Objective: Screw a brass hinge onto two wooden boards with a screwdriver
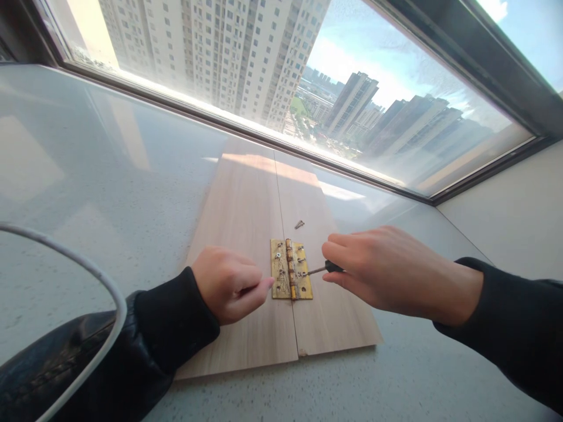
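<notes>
Hinge (291, 271), head view: lies where 2 boards (237, 217) meet, closer to their near edge than the far one, 1 half on each board, probably to join them.
Right hand (378, 272): fingers closed round the screwdriver (333, 266), held low and slanting, tip at a screw (304, 275) in the hinge's right half, seemingly to turn it.
Left hand (231, 284): curled, thumb at the hinge's left edge, perhaps steadying; cannot tell whether it grips anything.
Loose screws (299, 224): on the right board, between hinge and far edge, likely for easy reach.
</notes>
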The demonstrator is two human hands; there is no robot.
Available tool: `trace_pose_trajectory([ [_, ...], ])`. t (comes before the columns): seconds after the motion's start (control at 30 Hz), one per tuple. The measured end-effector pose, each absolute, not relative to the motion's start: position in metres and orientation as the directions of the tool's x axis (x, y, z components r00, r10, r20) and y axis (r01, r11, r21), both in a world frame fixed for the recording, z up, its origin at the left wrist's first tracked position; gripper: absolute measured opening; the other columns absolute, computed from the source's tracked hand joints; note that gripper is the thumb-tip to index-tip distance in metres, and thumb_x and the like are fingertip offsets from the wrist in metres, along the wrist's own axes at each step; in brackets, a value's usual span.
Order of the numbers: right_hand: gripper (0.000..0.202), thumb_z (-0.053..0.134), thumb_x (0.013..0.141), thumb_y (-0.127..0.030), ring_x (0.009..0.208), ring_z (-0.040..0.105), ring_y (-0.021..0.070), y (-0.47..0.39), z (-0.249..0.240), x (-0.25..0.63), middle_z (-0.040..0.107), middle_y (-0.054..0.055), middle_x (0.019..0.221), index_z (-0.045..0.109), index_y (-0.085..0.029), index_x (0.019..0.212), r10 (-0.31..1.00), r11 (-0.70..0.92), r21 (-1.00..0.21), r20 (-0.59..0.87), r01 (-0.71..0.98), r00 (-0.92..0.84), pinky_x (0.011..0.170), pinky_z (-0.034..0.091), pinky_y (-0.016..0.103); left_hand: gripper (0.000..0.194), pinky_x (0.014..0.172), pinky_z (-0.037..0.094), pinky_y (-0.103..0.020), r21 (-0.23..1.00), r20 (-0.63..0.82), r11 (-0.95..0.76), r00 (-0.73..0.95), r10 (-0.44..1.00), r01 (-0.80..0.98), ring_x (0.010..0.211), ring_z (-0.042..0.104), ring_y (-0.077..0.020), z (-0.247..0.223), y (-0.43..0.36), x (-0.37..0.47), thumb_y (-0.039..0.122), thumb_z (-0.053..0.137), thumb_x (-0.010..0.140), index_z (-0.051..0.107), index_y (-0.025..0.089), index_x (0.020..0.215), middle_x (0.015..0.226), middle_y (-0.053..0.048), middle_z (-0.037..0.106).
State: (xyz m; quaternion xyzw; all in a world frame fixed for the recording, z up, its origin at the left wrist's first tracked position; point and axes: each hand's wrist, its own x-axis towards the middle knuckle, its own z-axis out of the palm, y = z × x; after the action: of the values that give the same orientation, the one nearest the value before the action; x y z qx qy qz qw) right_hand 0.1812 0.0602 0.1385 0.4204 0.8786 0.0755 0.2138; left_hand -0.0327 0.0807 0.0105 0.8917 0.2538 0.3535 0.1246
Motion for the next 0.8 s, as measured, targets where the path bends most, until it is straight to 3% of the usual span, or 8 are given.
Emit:
trace_pose_trajectory([
  [0.2,0.048,0.036,0.086,-0.051,0.044,0.042,0.0124,0.062,0.134,0.185,0.054,0.004,0.053,0.05,-0.018,0.053,0.909,0.341,0.307,-0.35,0.888,-0.227,0.043,0.021,0.027,0.041,0.043,0.014,-0.029,0.395,0.57,-0.843,0.621,0.537,0.366,0.04,0.027,-0.0074,0.01,0.081,-0.033,0.022,0.047,0.081,0.036,0.016,0.041,0.041,0.005,0.033],
  [0.3,0.053,0.034,0.086,-0.052,0.041,0.043,0.0117,0.074,0.14,0.199,0.053,0.004,0.05,0.05,-0.017,0.049,0.862,0.26,0.186,-0.488,0.948,-0.14,0.042,0.027,0.027,0.041,0.043,0.013,-0.029,0.396,0.569,-0.843,0.623,0.537,0.365,0.04,0.027,-0.0074,0.01,0.081,-0.032,0.022,0.047,0.08,0.036,0.016,0.042,0.041,0.005,0.035],
  [0.37,0.048,0.034,0.086,-0.051,0.044,0.048,0.0126,0.085,0.143,0.21,0.055,0.003,0.052,0.055,-0.018,0.058,0.837,0.144,0.09,-0.542,0.985,-0.073,0.044,0.032,0.026,0.04,0.043,0.013,-0.029,0.397,0.568,-0.843,0.624,0.537,0.364,0.039,0.028,-0.0074,0.009,0.081,-0.032,0.022,0.047,0.08,0.036,0.016,0.042,0.041,0.004,0.036],
  [0.47,0.029,0.042,0.083,-0.041,0.059,0.053,0.0144,0.103,0.133,0.218,0.06,0.004,0.07,0.057,-0.018,0.076,0.91,0.083,-0.012,-0.407,0.996,-0.081,0.052,0.037,0.026,0.04,0.044,0.013,-0.028,0.407,0.563,-0.837,0.622,0.544,0.365,0.039,0.029,-0.0074,0.009,0.081,-0.031,0.022,0.046,0.08,0.036,0.016,0.042,0.041,0.004,0.037],
  [0.53,0.023,0.049,0.078,-0.039,0.06,0.05,0.0142,0.114,0.116,0.219,0.057,0.003,0.069,0.055,-0.016,0.078,0.937,0.035,-0.068,-0.345,0.997,-0.056,0.053,0.037,0.026,0.04,0.044,0.013,-0.028,0.416,0.561,-0.834,0.62,0.549,0.361,0.039,0.029,-0.0074,0.009,0.081,-0.031,0.023,0.046,0.08,0.036,0.016,0.042,0.041,0.004,0.037],
  [0.6,0.032,0.059,0.07,-0.043,0.061,0.049,0.0133,0.124,0.094,0.218,0.055,0.001,0.071,0.055,-0.015,0.086,0.959,0.071,-0.186,-0.256,0.98,-0.118,0.057,0.038,0.026,0.04,0.044,0.013,-0.029,0.42,0.561,-0.833,0.618,0.551,0.361,0.039,0.029,-0.0074,0.008,0.082,-0.031,0.023,0.046,0.08,0.036,0.016,0.042,0.041,0.004,0.037],
  [0.67,0.04,0.057,0.072,-0.049,0.058,0.046,0.0125,0.133,0.072,0.219,0.051,-0.001,0.066,0.056,-0.015,0.093,0.987,0.083,-0.278,-0.113,0.957,-0.118,0.058,0.037,0.027,0.04,0.044,0.012,-0.029,0.42,0.563,-0.831,0.613,0.554,0.365,0.039,0.029,-0.0074,0.008,0.082,-0.03,0.023,0.046,0.08,0.036,0.015,0.042,0.041,0.004,0.037],
  [0.8,0.044,0.057,0.073,-0.05,0.064,0.049,0.0144,0.141,0.04,0.226,0.055,0.001,0.069,0.061,-0.015,0.1,0.987,0.137,-0.359,-0.027,0.923,-0.157,0.064,0.038,0.029,0.04,0.043,0.012,-0.029,0.429,0.568,-0.824,0.599,0.565,0.371,0.039,0.028,-0.0075,0.009,0.081,-0.029,0.024,0.047,0.079,0.036,0.016,0.042,0.04,0.005,0.036],
])
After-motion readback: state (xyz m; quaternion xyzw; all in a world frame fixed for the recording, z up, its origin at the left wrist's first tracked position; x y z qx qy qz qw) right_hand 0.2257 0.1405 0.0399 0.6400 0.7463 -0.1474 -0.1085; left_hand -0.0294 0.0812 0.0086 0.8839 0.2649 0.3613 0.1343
